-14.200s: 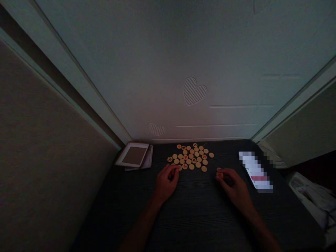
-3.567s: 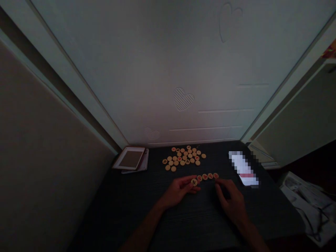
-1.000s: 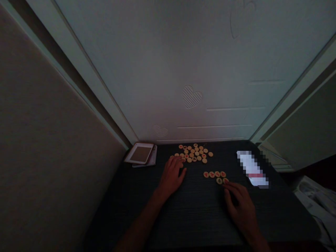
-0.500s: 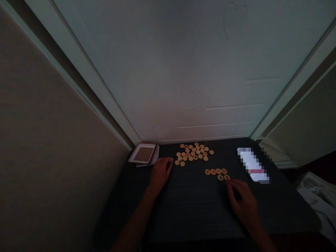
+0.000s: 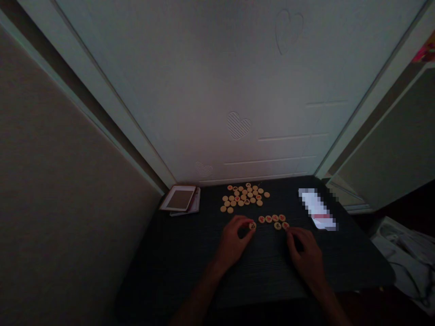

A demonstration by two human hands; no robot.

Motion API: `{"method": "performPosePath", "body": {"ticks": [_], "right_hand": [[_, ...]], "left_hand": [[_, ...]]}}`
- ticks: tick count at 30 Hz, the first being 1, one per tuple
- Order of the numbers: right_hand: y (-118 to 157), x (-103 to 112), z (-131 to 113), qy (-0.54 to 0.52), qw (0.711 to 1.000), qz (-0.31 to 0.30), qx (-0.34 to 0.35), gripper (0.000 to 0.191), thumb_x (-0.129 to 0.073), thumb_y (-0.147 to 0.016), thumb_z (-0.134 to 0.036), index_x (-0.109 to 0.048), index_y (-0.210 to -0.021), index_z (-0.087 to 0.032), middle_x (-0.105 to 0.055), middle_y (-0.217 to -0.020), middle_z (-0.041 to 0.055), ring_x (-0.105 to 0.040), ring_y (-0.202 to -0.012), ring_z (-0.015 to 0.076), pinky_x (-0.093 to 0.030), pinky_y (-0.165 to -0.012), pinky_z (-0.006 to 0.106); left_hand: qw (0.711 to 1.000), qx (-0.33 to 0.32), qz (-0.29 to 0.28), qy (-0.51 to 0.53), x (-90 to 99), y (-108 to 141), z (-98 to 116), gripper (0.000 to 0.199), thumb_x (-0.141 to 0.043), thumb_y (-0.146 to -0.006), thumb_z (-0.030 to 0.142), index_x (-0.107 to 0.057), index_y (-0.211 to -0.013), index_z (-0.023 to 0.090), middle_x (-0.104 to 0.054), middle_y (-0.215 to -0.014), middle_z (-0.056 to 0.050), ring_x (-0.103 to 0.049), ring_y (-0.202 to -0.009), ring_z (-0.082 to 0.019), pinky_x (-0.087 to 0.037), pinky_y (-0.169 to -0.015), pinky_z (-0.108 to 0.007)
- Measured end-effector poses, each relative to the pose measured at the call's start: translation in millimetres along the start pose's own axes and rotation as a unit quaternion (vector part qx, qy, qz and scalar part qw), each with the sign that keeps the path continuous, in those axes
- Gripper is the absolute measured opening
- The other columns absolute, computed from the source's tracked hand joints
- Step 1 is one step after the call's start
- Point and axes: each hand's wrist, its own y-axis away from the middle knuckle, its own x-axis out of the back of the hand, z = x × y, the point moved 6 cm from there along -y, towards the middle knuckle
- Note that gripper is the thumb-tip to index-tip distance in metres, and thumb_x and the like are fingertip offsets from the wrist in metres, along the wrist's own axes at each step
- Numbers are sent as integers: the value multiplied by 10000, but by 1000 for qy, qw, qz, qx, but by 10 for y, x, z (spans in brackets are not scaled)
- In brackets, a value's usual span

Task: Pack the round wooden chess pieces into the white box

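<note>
A dark, finely grained tabletop [image 5: 190,260] with a rounded near right corner stands against a large white panel [image 5: 163,81] in dim light. The panel bears a ribbed heart [image 5: 239,126], a smaller ribbed heart [image 5: 204,169], an outlined heart [image 5: 288,31] higher up and thin horizontal ridges. A plain wall [image 5: 61,181] closes in the left side. Near the panel's foot lies a loose cluster of round wooden xiangqi pieces [image 5: 244,192], most showing blank faces, a few with red or dark characters. Nearer the person, four red-marked pieces [image 5: 268,219] form a row; just in front of its right end sit another dark-marked piece [image 5: 277,226] and a single red-marked piece [image 5: 285,225]. The left hand [image 5: 234,240] pinches a dark-marked xiangqi piece [image 5: 253,226] between thumb and forefinger, left of the row. The right hand [image 5: 306,249] has its fingertips at the single red-marked piece; whether they grip it or only touch it, I cannot tell. At the table's back left, a white-bordered rectangle [image 5: 181,199] with a brown centre overlaps a pale flat item [image 5: 195,206]. On the right lies a bright oblong [image 5: 316,208], blurred into blocks. Beyond the table's right edge, dark cables [image 5: 421,292] cross white objects too dim to identify.
</note>
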Motion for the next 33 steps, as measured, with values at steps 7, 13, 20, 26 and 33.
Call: {"method": "performPosePath", "body": {"ticks": [7, 13, 20, 26, 33], "right_hand": [[27, -66, 30, 10, 999, -20, 27, 226, -535, -997, -316, -684, -1152, -249, -710, -1113, 93, -655, -1049, 262, -542, -936, 473], [57, -215, 8, 77, 991, -82, 69, 333, -545, -984, -310, -643, -1301, -284, -670, -1249, 97, -616, -1162, 289, -508, -958, 499], [74, -255, 23, 105, 986, -105, 72, 343, -548, -985, -279, -641, -1315, -281, -676, -1238, 92, -600, -1168, 289, -475, -970, 485], [77, -244, 22, 110, 987, -99, 63, 326, -548, -988, -299, -657, -1295, -290, -679, -1239, 89, -599, -1165, 292, -479, -926, 459], [84, -225, 47, 85, 991, -84, 63, 309, -525, -1000, -316, -655, -1278, -277, -681, -1239, 90, -597, -1172, 294, -471, -956, 479]], "left_hand": [[988, -48, -59, -137, -603, -2, 202, 136, -688, -946, 256, -696, -1081, 271, -757, -1102, -33, -674, -1048, -267, -482, -989, -481], [977, -67, -75, -186, -740, -6, 190, 128, -679, -956, 243, -701, -1080, 267, -751, -1117, -31, -650, -1063, -260, -482, -954, -461], [974, -85, -59, -201, -764, 3, 126, 120, -655, -977, 247, -734, -1066, 257, -737, -1147, -35, -642, -1062, -247, -506, -953, -444], [970, -98, -30, -220, -794, 25, 116, 156, -605, -1007, 231, -733, -1089, 265, -735, -1131, -26, -661, -1047, -226, -516, -980, -427], [971, -91, -14, -222, -603, 65, 144, 215, -592, -1009, 249, -665, -1211, 261, -719, -1188, -39, -658, -1091, -233, -504, -1013, -424]]}}
